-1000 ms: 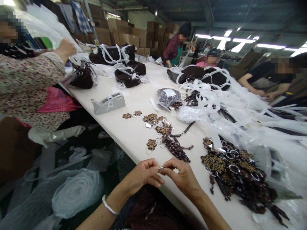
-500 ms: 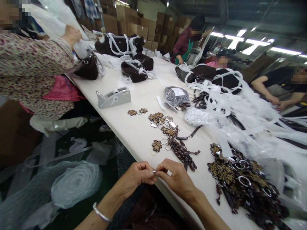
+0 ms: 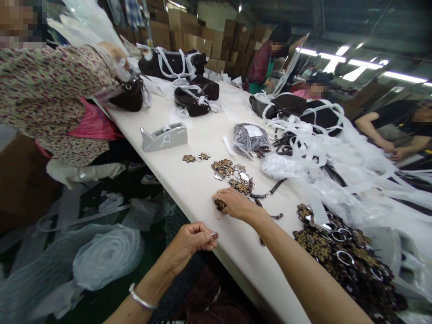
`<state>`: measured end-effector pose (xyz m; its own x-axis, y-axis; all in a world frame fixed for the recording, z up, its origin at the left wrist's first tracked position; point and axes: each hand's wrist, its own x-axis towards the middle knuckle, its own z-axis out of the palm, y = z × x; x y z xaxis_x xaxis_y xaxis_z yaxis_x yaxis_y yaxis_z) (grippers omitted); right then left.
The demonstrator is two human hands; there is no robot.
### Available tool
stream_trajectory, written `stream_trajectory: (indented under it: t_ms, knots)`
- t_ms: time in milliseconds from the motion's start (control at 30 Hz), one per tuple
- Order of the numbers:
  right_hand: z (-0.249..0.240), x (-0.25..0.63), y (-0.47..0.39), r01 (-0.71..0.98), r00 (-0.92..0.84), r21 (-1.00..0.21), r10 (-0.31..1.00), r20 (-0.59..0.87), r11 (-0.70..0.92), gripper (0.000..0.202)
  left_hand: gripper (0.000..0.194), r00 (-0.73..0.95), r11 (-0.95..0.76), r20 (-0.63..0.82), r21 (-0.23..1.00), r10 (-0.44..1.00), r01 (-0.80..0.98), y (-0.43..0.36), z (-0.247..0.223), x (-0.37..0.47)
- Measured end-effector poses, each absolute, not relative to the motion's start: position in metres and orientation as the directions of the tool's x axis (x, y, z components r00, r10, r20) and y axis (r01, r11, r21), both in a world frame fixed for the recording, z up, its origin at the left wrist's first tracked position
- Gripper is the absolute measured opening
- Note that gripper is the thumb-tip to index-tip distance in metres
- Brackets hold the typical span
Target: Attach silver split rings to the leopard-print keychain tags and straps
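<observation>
My left hand [image 3: 195,237] is closed in a pinch at the table's near edge, with a small shiny metal piece [image 3: 214,235] between thumb and fingertips. My right hand [image 3: 236,204] reaches over the white table [image 3: 172,180], its fingers on a leopard-print flower charm [image 3: 220,205]; whether they grip it is hidden. Beyond that hand lies a cluster of leopard-print charms [image 3: 222,167] with silver rings. Another pair of charms [image 3: 189,158] rests farther left. Dark braided tassels are mostly covered by my right hand and forearm.
A grey tape dispenser [image 3: 165,137] stands at the left table edge. A large pile of charms [image 3: 317,243] lies at right, beside plastic wrap [image 3: 330,193]. Dark bags [image 3: 195,101] sit farther back. A person in a floral sleeve [image 3: 67,90] works at left; others are behind and right.
My right hand has left my left hand and moved up onto the single flower charm. My left hand stays near the edge, still pinching the small piece. The person at left has moved a hand to a bag.
</observation>
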<state>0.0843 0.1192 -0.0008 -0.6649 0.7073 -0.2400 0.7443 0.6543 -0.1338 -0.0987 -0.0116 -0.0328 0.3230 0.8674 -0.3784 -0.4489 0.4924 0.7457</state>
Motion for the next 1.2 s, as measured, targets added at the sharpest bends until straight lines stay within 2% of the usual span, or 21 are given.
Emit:
stream_trajectory:
  t_ms: [233,500,733,867,1067,1200]
  knots:
    - [0.008,0.083,0.126,0.761,-0.63,-0.035,0.724,-0.282,0.648,0.037,0.024,0.311,0.487,-0.379,0.745,0.871,-0.456,-0.012,-0.03,-0.1]
    - [0.018,0.067,0.133,0.752,-0.609,0.014,0.703,-0.368,0.659,0.07,0.027,0.325,0.498,-0.384,0.739,0.864,-0.453,-0.012,-0.026,-0.092]
    - [0.019,0.053,0.138,0.768,-0.563,0.052,0.711,-0.42,0.638,0.069,0.027,0.292,0.469,-0.37,0.749,0.882,-0.469,-0.016,-0.026,-0.1]
    - [0.015,0.06,0.136,0.798,-0.553,-0.027,0.714,-0.43,0.602,0.059,0.025,0.277,0.455,-0.362,0.75,0.89,-0.48,-0.017,-0.029,-0.104]
    - [0.011,0.089,0.113,0.837,-0.545,-0.244,0.784,-0.299,0.489,0.011,0.025,0.259,0.449,-0.367,0.754,0.893,-0.48,-0.018,-0.028,-0.105]
    - [0.016,0.112,0.078,0.816,-0.517,-0.429,0.821,-0.244,0.387,0.011,0.024,0.241,0.431,-0.358,0.78,0.902,-0.454,-0.019,-0.025,-0.102]
